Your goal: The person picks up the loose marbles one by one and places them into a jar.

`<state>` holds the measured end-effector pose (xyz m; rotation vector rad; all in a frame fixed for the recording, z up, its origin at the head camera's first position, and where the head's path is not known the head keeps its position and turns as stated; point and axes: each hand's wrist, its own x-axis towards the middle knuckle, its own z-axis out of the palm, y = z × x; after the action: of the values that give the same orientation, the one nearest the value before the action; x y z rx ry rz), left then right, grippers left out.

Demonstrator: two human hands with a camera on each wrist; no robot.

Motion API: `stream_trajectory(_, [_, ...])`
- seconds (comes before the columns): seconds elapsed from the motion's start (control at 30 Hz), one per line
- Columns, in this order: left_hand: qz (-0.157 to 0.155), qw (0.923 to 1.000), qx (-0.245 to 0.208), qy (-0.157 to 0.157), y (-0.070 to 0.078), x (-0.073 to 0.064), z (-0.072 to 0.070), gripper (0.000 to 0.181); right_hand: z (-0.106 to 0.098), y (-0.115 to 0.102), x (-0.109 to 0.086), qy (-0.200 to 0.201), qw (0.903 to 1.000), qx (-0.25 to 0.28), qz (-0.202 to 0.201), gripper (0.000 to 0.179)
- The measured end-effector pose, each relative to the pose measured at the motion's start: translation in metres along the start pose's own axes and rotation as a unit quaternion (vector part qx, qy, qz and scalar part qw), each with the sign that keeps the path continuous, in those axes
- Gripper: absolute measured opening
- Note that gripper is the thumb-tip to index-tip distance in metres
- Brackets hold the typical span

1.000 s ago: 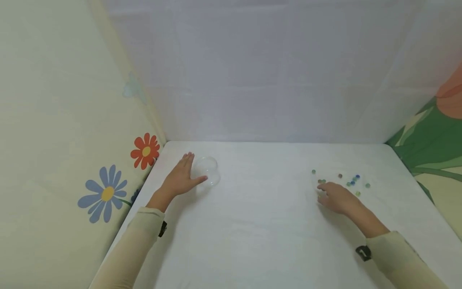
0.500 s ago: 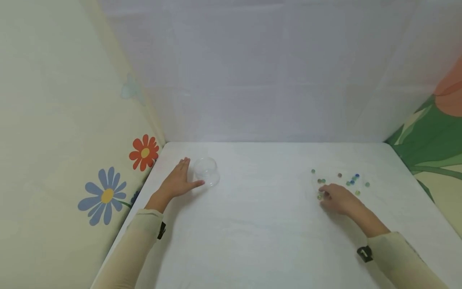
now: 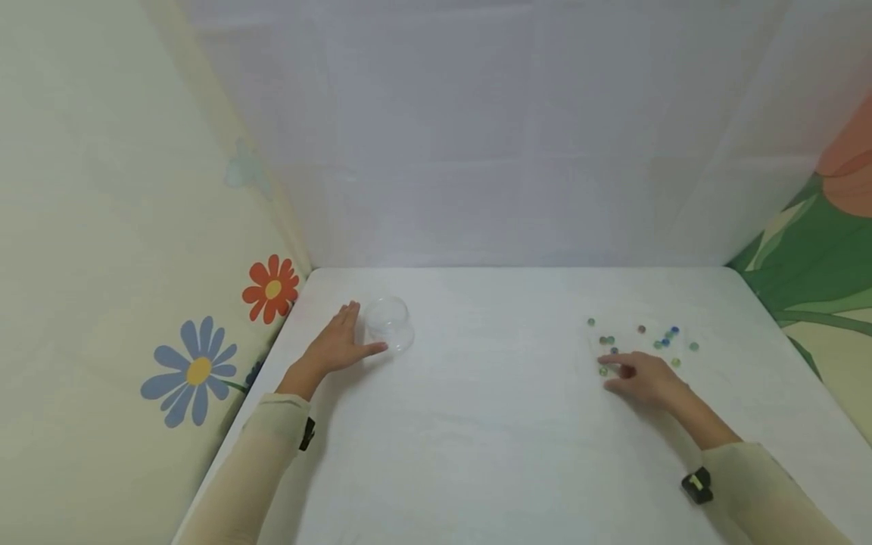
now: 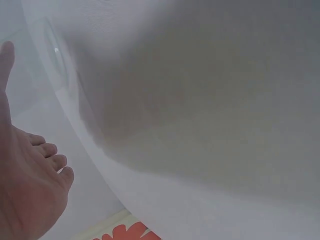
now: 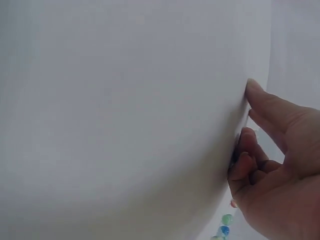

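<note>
- Right hand [image 3: 647, 378] has shifted slightly: a dark blue marble [image 3: 615, 350] now shows just beside its index finger.
- Index finger straight, thumb set apart from it, the remaining fingers curled. I cannot tell whether those curled fingers hold anything.
- Green marble [image 3: 602, 372] sits on the white table [image 3: 477, 424], between index fingertip and thumb; no pinch that I can see.
- Other marbles [image 3: 676, 362] lie scattered beyond and to the right, unmoved.
- My reading: the work is at the cluster's near-left edge.
- Left hand [image 3: 337, 344] has barely moved: fingers straight, thumb spread, beside the clear container [image 3: 403, 341]. Contact unclear.
</note>
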<state>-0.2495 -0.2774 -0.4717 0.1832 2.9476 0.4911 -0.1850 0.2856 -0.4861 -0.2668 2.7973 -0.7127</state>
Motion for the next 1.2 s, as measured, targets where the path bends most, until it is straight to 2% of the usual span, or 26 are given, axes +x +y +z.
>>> stream_trajectory(0.3, [-0.005, 1.0000, -0.003, -0.004, 0.005, -0.001, 0.003, 0.127, 0.001, 0.003, 0.002, -0.001, 0.9989, 0.012, 0.045, 0.048])
stream_trajectory(0.6, [-0.003, 0.9998, -0.001, -0.018, 0.006, 0.001, 0.009, 0.129, 0.007, 0.006, -0.002, 0.019, 0.9988, 0.029, 0.034, 0.040])
stream_trajectory(1.03, [0.012, 0.9998, 0.002, -0.017, 0.011, 0.003, 0.009, 0.125, 0.007, -0.007, 0.003, 0.036, 0.9973, 0.031, 0.056, 0.028])
stream_trajectory(1.2, [0.006, 0.9998, -0.001, -0.020, 0.012, 0.003, 0.007, 0.125, 0.007, -0.011, 0.007, 0.032, 0.9963, 0.031, 0.073, 0.027])
